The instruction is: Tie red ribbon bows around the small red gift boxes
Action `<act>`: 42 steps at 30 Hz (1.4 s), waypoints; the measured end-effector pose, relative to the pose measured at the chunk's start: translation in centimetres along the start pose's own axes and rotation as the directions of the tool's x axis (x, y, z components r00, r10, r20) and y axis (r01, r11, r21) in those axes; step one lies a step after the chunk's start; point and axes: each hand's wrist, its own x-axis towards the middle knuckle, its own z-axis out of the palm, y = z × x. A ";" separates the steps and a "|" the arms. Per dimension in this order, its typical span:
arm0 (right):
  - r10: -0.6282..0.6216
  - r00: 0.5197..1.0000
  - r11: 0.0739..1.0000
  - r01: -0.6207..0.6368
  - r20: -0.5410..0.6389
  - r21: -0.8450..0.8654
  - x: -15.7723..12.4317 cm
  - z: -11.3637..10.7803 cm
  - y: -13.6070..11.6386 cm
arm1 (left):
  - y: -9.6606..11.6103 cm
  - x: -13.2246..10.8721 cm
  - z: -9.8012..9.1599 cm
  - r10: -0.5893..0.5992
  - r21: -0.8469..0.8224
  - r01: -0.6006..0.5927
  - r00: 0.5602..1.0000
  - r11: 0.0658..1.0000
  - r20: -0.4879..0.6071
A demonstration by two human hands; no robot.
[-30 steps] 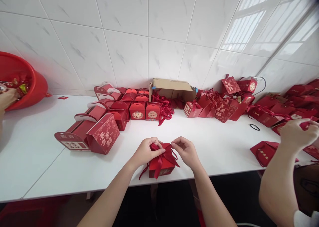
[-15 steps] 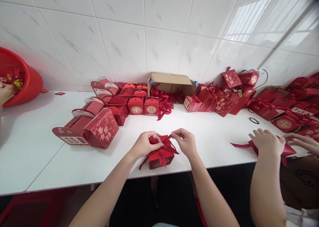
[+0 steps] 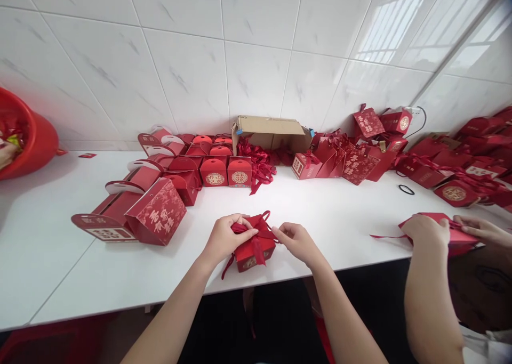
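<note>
Red box (image 3: 248, 259) with ribbon, set on the white table (image 3: 320, 209) by its front edge, between the two hands. The left hand (image 3: 228, 237), at the box's left, pinches the red ribbon (image 3: 259, 252) over the lid. The right hand (image 3: 296, 240) lies at the box's right, fingertips together beside the ribbon; whether they grip it cannot be told. The ribbon crosses the lid roughly left to right, one tail down the near face; the left hand is nearer its middle. Beyond the box stands an open cardboard carton (image 3: 274, 124).
</note>
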 end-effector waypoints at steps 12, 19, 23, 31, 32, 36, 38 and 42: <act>-0.055 0.992 0.993 0.066 -0.116 0.098 -0.9 0.0 -0.3 | -0.7 -0.1 0.1 0.029 0.018 -0.029 0.999 0.999 -0.023; -0.021 0.990 0.995 0.034 -0.138 0.098 -1.5 0.0 0.1 | -0.7 -0.3 0.0 0.046 -0.015 -0.046 0.999 0.999 -0.016; -0.014 0.988 0.995 0.029 -0.156 0.095 -1.5 0.2 0.5 | -0.9 -0.2 0.1 0.055 -0.026 -0.055 0.998 0.998 0.000; 0.177 0.984 0.975 -0.179 0.022 0.134 -3.3 -0.2 1.9 | -1.1 0.1 0.1 0.066 -0.011 -0.066 0.998 0.998 -0.002; 0.178 0.978 0.972 -0.193 0.111 0.137 -3.7 0.2 1.8 | -1.2 0.1 0.1 0.072 -0.010 -0.072 0.997 0.997 -0.003; 0.102 0.958 0.950 -0.174 0.269 0.260 -4.6 3.2 0.4 | -1.3 0.1 0.1 0.092 -0.016 -0.092 0.996 0.996 -0.002; 0.097 0.969 0.924 -0.172 0.226 0.342 -4.6 4.7 -0.4 | -1.4 0.1 0.1 0.100 -0.017 -0.100 0.995 0.995 0.000; 0.100 0.985 0.893 -0.151 0.141 0.423 -4.5 6.0 -1.1 | -1.4 0.1 0.1 0.098 -0.012 -0.098 0.995 0.995 -0.004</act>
